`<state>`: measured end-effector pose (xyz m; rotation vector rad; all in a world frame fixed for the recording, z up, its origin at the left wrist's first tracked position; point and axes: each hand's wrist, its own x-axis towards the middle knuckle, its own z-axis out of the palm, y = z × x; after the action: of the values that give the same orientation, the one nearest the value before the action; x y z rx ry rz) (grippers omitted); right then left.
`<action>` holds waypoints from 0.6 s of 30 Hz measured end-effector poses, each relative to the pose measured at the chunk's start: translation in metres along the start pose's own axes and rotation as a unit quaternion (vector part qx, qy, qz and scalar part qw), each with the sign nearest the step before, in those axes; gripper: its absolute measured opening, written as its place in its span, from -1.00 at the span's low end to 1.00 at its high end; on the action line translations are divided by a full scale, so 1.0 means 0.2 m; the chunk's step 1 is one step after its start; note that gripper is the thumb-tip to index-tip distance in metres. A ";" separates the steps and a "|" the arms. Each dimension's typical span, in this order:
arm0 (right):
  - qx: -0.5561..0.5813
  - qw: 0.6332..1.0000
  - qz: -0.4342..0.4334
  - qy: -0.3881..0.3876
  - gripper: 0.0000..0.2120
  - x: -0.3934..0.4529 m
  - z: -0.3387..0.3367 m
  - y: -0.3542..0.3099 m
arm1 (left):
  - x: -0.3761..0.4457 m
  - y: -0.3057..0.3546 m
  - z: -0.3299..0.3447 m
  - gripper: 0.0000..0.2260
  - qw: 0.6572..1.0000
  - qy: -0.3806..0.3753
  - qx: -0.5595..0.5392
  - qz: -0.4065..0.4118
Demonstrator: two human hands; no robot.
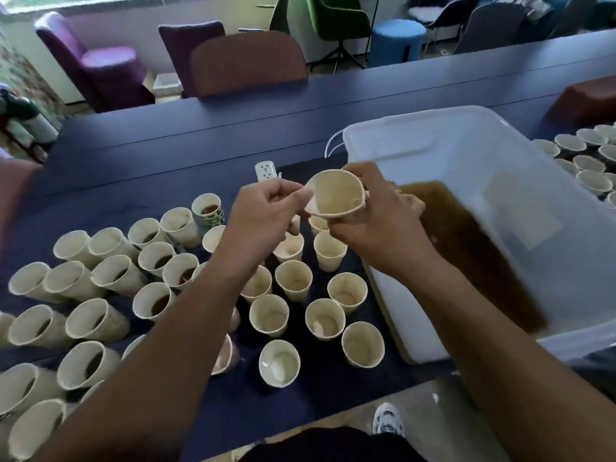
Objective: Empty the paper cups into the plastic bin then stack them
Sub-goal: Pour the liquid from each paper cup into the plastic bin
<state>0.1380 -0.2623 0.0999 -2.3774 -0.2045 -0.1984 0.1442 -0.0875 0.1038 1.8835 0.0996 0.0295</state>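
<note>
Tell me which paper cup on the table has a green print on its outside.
The green-printed cup at the far end of the group, near the white power strip. It holds brown liquid; all the other cups there are plain cream.

surface (206, 135): dark blue, long
paper cups (293, 283): many, crowded left and centre
plastic bin (500, 181): right, holding brown liquid
power strip (265, 170): beyond the cups

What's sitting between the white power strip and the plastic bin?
In the head view, only bare dark table separates power strip from plastic bin.
</note>
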 end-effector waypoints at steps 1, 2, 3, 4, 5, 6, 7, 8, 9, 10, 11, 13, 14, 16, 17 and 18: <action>0.011 1.000 -0.007 -0.014 -0.42 0.00 0.04 -0.04 | -0.01 -0.02 -0.05 -0.95 1.000 0.010 0.004 -0.004; 0.012 0.999 -0.014 -0.029 -0.41 0.00 0.08 -0.07 | -0.01 -0.04 -0.09 -0.96 1.000 0.020 0.012 -0.010; 0.007 0.998 -0.021 -0.052 -0.40 0.01 0.12 -0.09 | -0.02 -0.06 -0.14 -0.96 0.999 0.033 0.022 -0.017; 0.006 0.996 -0.026 -0.083 -0.38 0.02 0.16 -0.11 | -0.03 -0.09 -0.18 -0.97 0.998 0.048 0.034 -0.022; 0.017 0.992 -0.028 -0.120 -0.36 0.03 0.19 -0.13 | -0.04 -0.11 -0.23 -0.97 0.997 0.064 0.047 -0.026; 0.040 0.987 -0.024 -0.153 -0.33 0.04 0.21 -0.15 | -0.05 -0.14 -0.27 -0.96 0.995 0.079 0.055 -0.029; 0.066 0.982 -0.019 -0.175 -0.30 0.06 0.23 -0.17 | -0.06 -0.16 -0.30 -0.96 0.993 0.095 0.061 -0.034; 0.086 0.978 -0.016 -0.187 -0.30 0.08 0.26 -0.20 | -0.07 -0.19 -0.34 -0.96 0.991 0.112 0.066 -0.038; 0.102 0.977 -0.015 -0.188 -0.33 0.09 0.29 -0.23 | -0.08 -0.21 -0.37 -0.94 0.988 0.128 0.073 -0.040; 0.115 0.976 -0.017 -0.185 -0.39 0.12 0.33 -0.25 | -0.08 -0.23 -0.40 -0.92 0.986 0.143 0.080 -0.040; 0.128 0.975 -0.017 -0.182 -0.46 0.13 0.37 -0.28 | -0.08 -0.25 -0.43 -0.90 0.983 0.158 0.086 -0.042; 0.142 0.972 -0.013 -0.189 -0.60 0.17 0.44 -0.32 | -0.07 -0.30 -0.48 -0.90 0.977 0.185 0.095 -0.051; 0.144 0.970 -0.013 -0.193 -0.64 0.20 0.47 -0.33 | -0.06 -0.32 -0.51 -0.91 0.973 0.199 0.100 -0.057; 0.147 0.972 -0.008 -0.184 -0.69 0.24 0.54 -0.35 | -0.04 -0.36 -0.55 -0.91 0.966 0.227 0.110 -0.063; 0.145 0.975 -0.005 -0.167 -0.72 0.26 0.57 -0.36 | -0.04 -0.37 -0.56 -0.90 0.962 0.238 0.117 -0.064; 0.138 0.980 -0.002 -0.146 -0.75 0.29 0.61 -0.37 | -0.03 -0.39 -0.58 -0.90 0.960 0.244 0.122 -0.065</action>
<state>0.1894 -0.1200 0.0719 -2.1191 -0.3520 0.1700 0.1265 0.0453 0.0667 2.0755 0.5887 0.4100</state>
